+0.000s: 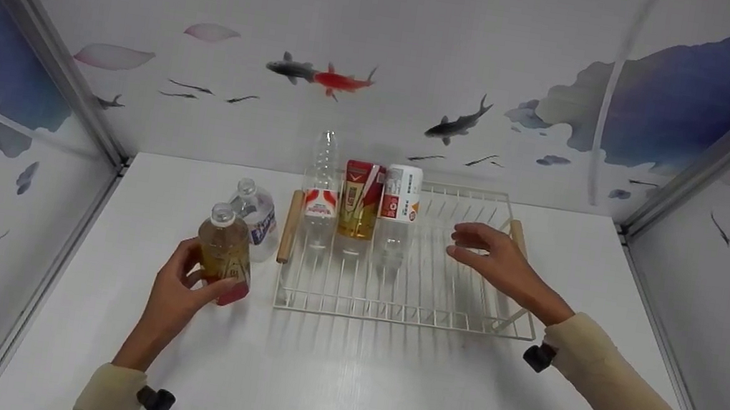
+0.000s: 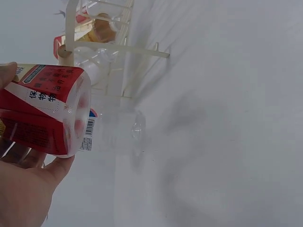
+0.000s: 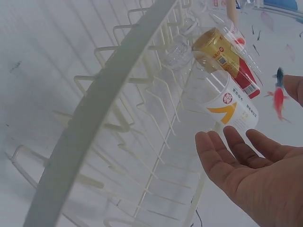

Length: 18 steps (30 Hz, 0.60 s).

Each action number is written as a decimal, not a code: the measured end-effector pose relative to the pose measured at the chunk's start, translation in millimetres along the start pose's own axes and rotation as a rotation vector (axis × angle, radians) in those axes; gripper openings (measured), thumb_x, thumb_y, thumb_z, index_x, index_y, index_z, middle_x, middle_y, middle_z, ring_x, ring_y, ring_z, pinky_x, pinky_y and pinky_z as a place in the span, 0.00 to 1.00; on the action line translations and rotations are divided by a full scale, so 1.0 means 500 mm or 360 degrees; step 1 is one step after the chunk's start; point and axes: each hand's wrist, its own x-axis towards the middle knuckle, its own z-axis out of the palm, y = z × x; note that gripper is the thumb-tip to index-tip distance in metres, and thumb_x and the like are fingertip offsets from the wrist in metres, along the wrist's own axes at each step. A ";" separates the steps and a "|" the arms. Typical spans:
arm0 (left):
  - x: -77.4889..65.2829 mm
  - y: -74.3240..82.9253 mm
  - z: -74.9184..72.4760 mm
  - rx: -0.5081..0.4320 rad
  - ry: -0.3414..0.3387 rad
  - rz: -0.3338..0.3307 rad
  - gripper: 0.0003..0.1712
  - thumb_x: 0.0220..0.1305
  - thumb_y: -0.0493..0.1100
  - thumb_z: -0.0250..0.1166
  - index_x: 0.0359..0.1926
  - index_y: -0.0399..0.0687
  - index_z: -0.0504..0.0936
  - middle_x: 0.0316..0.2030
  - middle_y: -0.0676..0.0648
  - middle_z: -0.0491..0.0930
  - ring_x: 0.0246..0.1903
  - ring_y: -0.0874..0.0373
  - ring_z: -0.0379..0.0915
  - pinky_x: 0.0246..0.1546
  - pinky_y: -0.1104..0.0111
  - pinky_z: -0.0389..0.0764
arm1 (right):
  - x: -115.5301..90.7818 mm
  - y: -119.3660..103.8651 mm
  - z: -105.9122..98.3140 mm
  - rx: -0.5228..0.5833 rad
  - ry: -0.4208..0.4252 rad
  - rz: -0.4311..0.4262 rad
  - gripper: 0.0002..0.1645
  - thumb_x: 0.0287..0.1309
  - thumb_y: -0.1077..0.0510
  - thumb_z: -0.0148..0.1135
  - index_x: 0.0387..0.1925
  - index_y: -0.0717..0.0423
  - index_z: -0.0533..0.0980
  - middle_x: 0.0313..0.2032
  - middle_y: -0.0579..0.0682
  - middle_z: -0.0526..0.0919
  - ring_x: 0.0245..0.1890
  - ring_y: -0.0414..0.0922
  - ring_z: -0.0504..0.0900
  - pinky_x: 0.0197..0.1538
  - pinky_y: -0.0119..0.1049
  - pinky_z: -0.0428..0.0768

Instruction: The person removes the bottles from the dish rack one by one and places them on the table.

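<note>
My left hand (image 1: pixel 176 285) grips a clear plastic bottle with a red and yellow label (image 1: pixel 226 260), its white mouth upward. In the left wrist view, the bottle's base hangs above the table, fingers and thumb around the label. Behind it stands a clear bottle with a blue label (image 1: pixel 263 224). My right hand (image 1: pixel 495 257), fingers loosely bent and holding nothing, hovers over the right part of a cream wire rack (image 1: pixel 403 315). At the rack's left are a tall clear bottle (image 1: pixel 320 205), a red-and-gold labelled bottle (image 1: pixel 360 204) and a white-labelled bottle (image 1: pixel 402 196); the latter two appear neck-down.
The rack has wooden handles, one at its left (image 1: pixel 290 226) and one at its right (image 1: pixel 518 235). It stands on a white table (image 1: pixel 337 389) enclosed by panels printed with fish and petals. The back panel (image 1: pixel 390 35) rises directly behind the rack.
</note>
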 end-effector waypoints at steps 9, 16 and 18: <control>0.017 -0.033 -0.009 -0.0030 0.0056 -0.0095 0.48 0.70 0.48 0.80 0.81 0.49 0.63 0.79 0.43 0.68 0.80 0.43 0.62 0.79 0.51 0.68 | 0.015 0.005 0.004 0.0043 -0.0008 0.0021 0.38 0.77 0.46 0.68 0.76 0.64 0.71 0.71 0.63 0.79 0.72 0.62 0.78 0.72 0.63 0.77; 0.027 -0.060 -0.016 -0.0033 0.0081 -0.0108 0.49 0.70 0.51 0.80 0.82 0.48 0.63 0.79 0.43 0.68 0.81 0.43 0.61 0.80 0.49 0.66 | 0.026 -0.002 0.009 0.0024 -0.0001 0.0047 0.39 0.77 0.43 0.68 0.76 0.64 0.72 0.70 0.63 0.80 0.72 0.62 0.77 0.73 0.64 0.76; 0.030 -0.067 -0.017 -0.0029 0.0086 -0.0108 0.49 0.70 0.52 0.80 0.82 0.49 0.63 0.79 0.44 0.68 0.81 0.43 0.62 0.80 0.50 0.66 | 0.029 -0.003 0.010 0.0028 -0.0002 0.0059 0.40 0.77 0.43 0.68 0.76 0.63 0.72 0.71 0.63 0.79 0.72 0.62 0.77 0.74 0.64 0.76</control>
